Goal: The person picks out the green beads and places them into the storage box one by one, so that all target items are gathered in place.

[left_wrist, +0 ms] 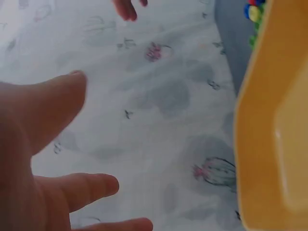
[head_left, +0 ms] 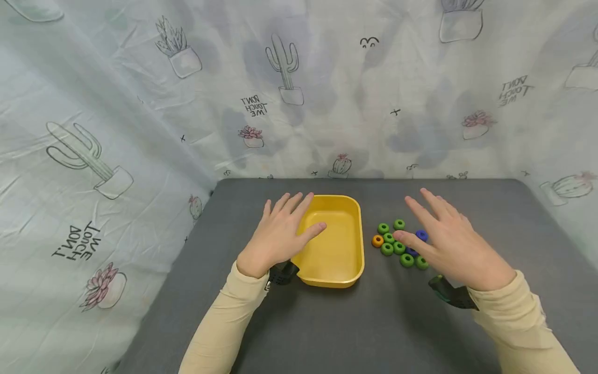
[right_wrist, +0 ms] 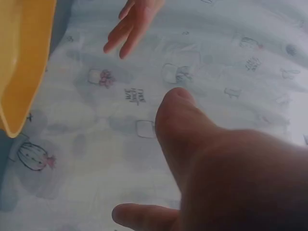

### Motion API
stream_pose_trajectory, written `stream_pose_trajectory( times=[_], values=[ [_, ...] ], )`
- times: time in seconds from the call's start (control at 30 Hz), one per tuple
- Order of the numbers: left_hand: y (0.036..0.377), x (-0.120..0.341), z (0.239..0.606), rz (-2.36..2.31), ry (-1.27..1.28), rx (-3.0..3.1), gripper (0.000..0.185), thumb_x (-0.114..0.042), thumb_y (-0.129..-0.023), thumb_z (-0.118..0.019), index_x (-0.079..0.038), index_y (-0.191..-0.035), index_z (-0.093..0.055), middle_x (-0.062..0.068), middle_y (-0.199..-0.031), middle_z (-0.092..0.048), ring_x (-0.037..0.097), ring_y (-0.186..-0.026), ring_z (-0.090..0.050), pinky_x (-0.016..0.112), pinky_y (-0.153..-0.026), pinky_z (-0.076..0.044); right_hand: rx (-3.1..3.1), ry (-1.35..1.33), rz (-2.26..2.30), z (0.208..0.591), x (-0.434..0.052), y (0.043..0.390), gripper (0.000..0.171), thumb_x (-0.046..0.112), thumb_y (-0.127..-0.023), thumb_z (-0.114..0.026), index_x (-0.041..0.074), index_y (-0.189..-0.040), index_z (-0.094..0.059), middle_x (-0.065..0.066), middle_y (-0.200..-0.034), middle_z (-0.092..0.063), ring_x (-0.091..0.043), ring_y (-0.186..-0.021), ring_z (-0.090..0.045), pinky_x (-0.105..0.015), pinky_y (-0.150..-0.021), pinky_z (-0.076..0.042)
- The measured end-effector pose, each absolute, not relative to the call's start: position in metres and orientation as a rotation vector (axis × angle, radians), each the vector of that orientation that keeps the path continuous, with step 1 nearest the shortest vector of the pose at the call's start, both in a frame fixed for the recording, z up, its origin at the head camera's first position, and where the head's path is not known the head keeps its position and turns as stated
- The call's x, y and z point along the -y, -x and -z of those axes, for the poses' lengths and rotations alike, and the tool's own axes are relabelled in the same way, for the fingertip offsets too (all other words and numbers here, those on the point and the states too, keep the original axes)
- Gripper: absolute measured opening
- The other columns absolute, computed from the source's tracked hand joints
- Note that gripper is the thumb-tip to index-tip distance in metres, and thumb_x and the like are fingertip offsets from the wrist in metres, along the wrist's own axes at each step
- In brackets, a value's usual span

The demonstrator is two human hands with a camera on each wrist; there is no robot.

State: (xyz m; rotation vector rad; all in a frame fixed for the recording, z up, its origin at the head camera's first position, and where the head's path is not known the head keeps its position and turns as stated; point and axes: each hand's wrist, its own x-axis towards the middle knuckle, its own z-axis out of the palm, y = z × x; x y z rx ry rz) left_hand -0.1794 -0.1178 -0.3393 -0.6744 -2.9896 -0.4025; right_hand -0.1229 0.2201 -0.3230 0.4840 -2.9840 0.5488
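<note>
My left hand [head_left: 275, 234] hovers over the left side of a yellow tray [head_left: 334, 244], fingers spread and holding nothing. The tray's visible inside is bare. To its right lies a cluster of small rings: several green rings [head_left: 403, 263], an orange ring [head_left: 375, 243] and blue rings [head_left: 424, 239]. My right hand [head_left: 460, 249] is held above the right side of this cluster, also spread and holding nothing, and hides part of it. In the left wrist view, a yellow ring [left_wrist: 253, 13] and bits of red show among the others.
A dark grey table [head_left: 322, 332] carries the tray and rings. Behind it and along the sides hangs a pale curtain [head_left: 327, 104] printed with cacti. Both wrists wear dark devices, such as the black wrist camera [head_left: 283, 273] under the left hand.
</note>
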Motion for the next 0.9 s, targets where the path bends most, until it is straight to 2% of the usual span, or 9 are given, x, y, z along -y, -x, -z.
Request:
stream_pose_trajectory(
  times=[0.1, 0.2, 0.33, 0.47, 0.57, 0.67, 0.83, 0.9],
  values=[
    [0.182, 0.125, 0.347, 0.464, 0.697, 2.981, 0.077, -0.067, -0.105, -0.041, -0.019, -0.165, -0.033, 0.011, -0.162, -0.044, 0.037, -0.150, -0.040, 0.063, -0.122, -0.025, 2.982, -0.501, -0.573, 0.328, -0.223, 0.125, 0.086, 0.059, -0.102, -0.058, 0.004, -0.163, -0.033, -0.030, -0.168, -0.020, -0.062, -0.144, -0.031, -0.076, -0.109, -0.029],
    [0.184, 0.132, 0.358, 0.543, 0.708, 2.983, 0.072, -0.061, -0.108, -0.040, -0.014, -0.163, -0.036, 0.014, -0.156, -0.051, 0.038, -0.141, -0.049, 0.058, -0.118, -0.035, 2.984, -0.493, -0.584, 0.334, -0.224, 0.126, 0.085, 0.060, -0.102, -0.058, 0.005, -0.162, -0.036, -0.029, -0.167, -0.024, -0.059, -0.141, -0.036, -0.074, -0.106, -0.035],
    [0.182, 0.138, 0.375, 0.627, 0.687, 2.992, 0.068, -0.056, -0.110, -0.039, -0.010, -0.161, -0.040, 0.017, -0.146, -0.058, 0.039, -0.132, -0.056, 0.058, -0.110, -0.042, 2.950, -0.495, -0.553, 0.344, -0.225, 0.126, 0.080, 0.054, -0.101, -0.063, 0.004, -0.159, -0.041, -0.029, -0.163, -0.031, -0.055, -0.137, -0.046, -0.071, -0.095, -0.046],
    [0.179, 0.143, 0.391, 0.674, 0.642, 2.959, 0.067, -0.053, -0.110, -0.041, -0.007, -0.159, -0.043, 0.017, -0.131, -0.064, 0.034, -0.115, -0.062, 0.052, -0.097, -0.047, 2.840, -0.529, -0.528, 0.354, -0.226, 0.127, 0.071, 0.043, -0.099, -0.071, 0.000, -0.153, -0.050, -0.029, -0.156, -0.040, -0.046, -0.116, -0.064, -0.061, -0.079, -0.056],
    [0.176, 0.146, 0.403, 0.720, 0.602, 2.909, 0.065, -0.049, -0.110, -0.045, -0.006, -0.158, -0.043, 0.013, -0.115, -0.066, 0.026, -0.096, -0.061, 0.045, -0.086, -0.047, 2.740, -0.550, -0.529, 0.362, -0.226, 0.126, 0.063, 0.034, -0.096, -0.076, -0.001, -0.145, -0.058, -0.026, -0.146, -0.050, -0.039, -0.102, -0.068, -0.055, -0.070, -0.058],
    [0.171, 0.148, 0.415, 0.813, 0.550, 2.893, 0.063, -0.045, -0.110, -0.048, -0.005, -0.159, -0.041, 0.005, -0.103, -0.063, 0.018, -0.082, -0.055, 0.036, -0.077, -0.044, 2.661, -0.585, -0.550, 0.371, -0.227, 0.125, 0.057, 0.027, -0.092, -0.081, 0.000, -0.138, -0.063, -0.021, -0.137, -0.057, -0.035, -0.099, -0.068, -0.052, -0.069, -0.058],
    [0.168, 0.150, 0.431, 1.009, 0.498, 2.879, 0.062, -0.040, -0.111, -0.050, -0.005, -0.161, -0.038, -0.002, -0.092, -0.056, 0.012, -0.073, -0.048, 0.028, -0.066, -0.041, 2.588, -0.648, -0.557, 0.384, -0.230, 0.126, 0.052, 0.018, -0.086, -0.085, 0.003, -0.132, -0.069, -0.015, -0.128, -0.061, -0.024, -0.090, -0.067, -0.045, -0.067, -0.056],
    [0.169, 0.151, 0.436, 1.075, 0.485, 2.865, 0.061, -0.040, -0.111, -0.049, -0.006, -0.161, -0.039, -0.003, -0.090, -0.055, 0.012, -0.072, -0.048, 0.027, -0.065, -0.041, 2.589, -0.645, -0.548, 0.390, -0.232, 0.125, 0.051, 0.016, -0.084, -0.087, 0.004, -0.130, -0.070, -0.013, -0.124, -0.062, -0.020, -0.087, -0.066, -0.043, -0.066, -0.056]
  ],
)
